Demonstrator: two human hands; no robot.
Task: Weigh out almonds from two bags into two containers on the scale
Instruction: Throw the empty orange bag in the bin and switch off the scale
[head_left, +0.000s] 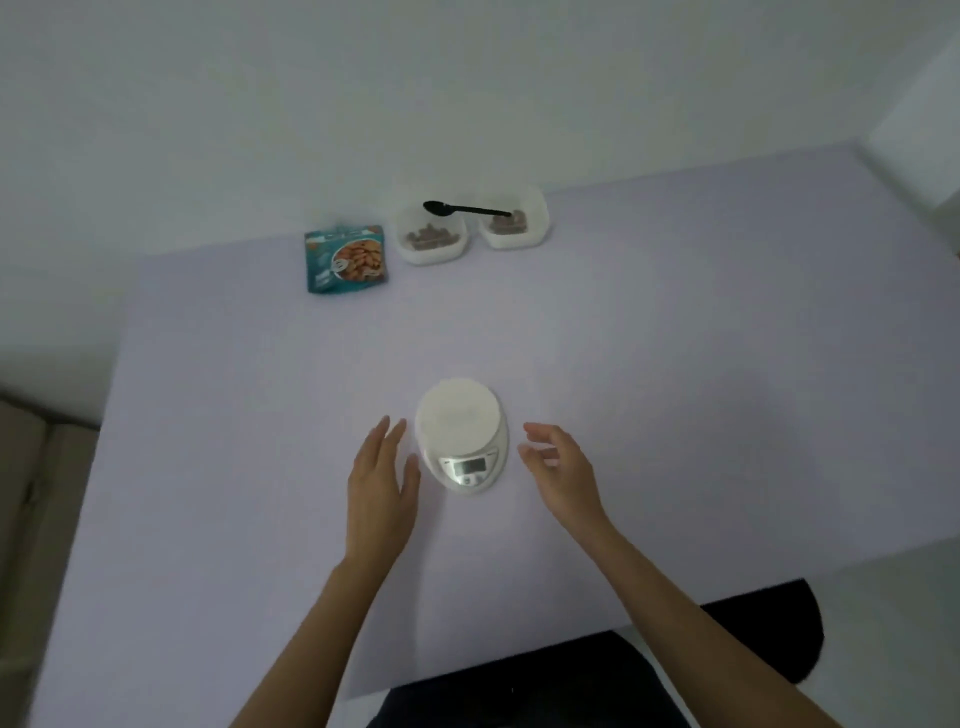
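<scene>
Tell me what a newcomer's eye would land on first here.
First, the white kitchen scale near the middle of the lilac table, flanked by the open left hand and right hand, neither touching it. Then, at the far edge, a teal almond bag beside two white containers of almonds bridged by a black spoon.

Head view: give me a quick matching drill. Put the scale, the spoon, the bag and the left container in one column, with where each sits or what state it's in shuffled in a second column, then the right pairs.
Things:
1. scale
2. spoon
3. bag
4. left container

Places or states:
A. lies across the tops of both containers
B. far side of the table, left of the containers
C. between the two hands, platform bare
D. holds brown pieces, next to the bag

Pairs: 1-C, 2-A, 3-B, 4-D
</scene>
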